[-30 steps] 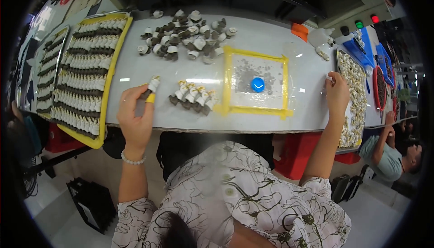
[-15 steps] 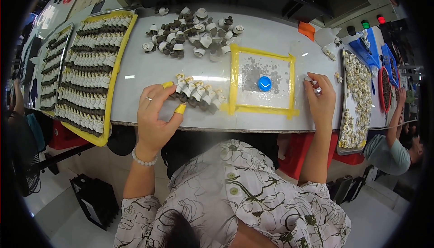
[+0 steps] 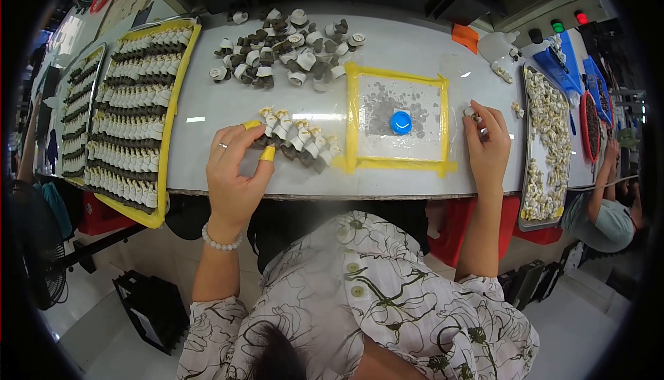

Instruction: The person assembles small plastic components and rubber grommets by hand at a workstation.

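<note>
A slanted row of small figurines [image 3: 303,136], with white bodies, yellowish tops and dark bases, stands on the table left of the taped square. My left hand [image 3: 236,158], with yellow covers on thumb and index finger, is closed at the row's left end, pinching the dark base of the end figurine. My right hand [image 3: 490,141] is held right of the square, its fingertips pinched on a small white piece [image 3: 470,112] that they partly cover. Between the hands, a round blue cap-like thing [image 3: 400,123] sits on the wet-spotted square framed by yellow tape [image 3: 398,165].
A loose pile of white-and-dark pieces [image 3: 290,48] lies at the far side. Yellow-edged trays of lined-up figurines [image 3: 163,172] stand at left. At right are a tray of small cream pieces [image 3: 532,221], a white bottle [image 3: 498,44], an orange scrap [image 3: 465,37] and a co-worker's arm [image 3: 600,179].
The whole view has shifted slightly. My left thumb and index finger have drawn closer together at the row's end. My right hand still pinches its piece in about the same place.
</note>
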Tool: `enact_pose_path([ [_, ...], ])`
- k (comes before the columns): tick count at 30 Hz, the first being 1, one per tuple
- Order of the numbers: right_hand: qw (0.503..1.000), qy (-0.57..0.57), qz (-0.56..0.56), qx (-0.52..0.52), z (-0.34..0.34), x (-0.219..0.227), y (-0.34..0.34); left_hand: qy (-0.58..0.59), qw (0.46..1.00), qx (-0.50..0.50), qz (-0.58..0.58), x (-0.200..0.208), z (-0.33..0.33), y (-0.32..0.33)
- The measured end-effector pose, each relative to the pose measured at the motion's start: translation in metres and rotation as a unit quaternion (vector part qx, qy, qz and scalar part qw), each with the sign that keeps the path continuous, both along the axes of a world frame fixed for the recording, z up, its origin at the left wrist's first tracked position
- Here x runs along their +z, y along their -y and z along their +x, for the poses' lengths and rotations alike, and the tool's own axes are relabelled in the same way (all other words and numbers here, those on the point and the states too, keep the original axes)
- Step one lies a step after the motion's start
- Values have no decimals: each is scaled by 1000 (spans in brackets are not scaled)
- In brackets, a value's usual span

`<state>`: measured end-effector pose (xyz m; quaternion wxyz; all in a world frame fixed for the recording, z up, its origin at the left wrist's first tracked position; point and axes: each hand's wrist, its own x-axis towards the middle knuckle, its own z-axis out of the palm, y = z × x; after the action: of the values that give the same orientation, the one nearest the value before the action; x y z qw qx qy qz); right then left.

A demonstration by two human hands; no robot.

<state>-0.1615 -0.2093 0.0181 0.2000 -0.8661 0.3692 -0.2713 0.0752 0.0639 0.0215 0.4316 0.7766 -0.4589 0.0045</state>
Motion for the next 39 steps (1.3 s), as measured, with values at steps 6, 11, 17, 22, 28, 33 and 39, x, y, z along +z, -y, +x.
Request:
enact_pose_path([
  [6, 1000, 3, -1, -3, 0, -1, -1, -8, 998, -49, 24, 3, 0, -1],
  [11, 1000, 12, -4, -3, 1, -2, 0, -12, 999, -17, 37, 4, -15, 3],
  [17, 1000, 18, 1, -1, 4, -4, 0, 49, 994, 48, 87, 2, -51, 22],
  [22, 1000, 22, 20, 6, 2, 0, -3, 100, 984, 68, 131, -1, -53, 27],
  [28, 999, 16, 24, 16, -7, -6, 1, 61, 988, 54, 129, 8, -56, 33],
  [33, 999, 15, 27, 19, -5, -7, 2, 69, 987, 39, 140, 6, -51, 32],
  [39, 998, 22, 51, 20, -3, -7, 2, 68, 989, 27, 131, 6, -39, 30],
])
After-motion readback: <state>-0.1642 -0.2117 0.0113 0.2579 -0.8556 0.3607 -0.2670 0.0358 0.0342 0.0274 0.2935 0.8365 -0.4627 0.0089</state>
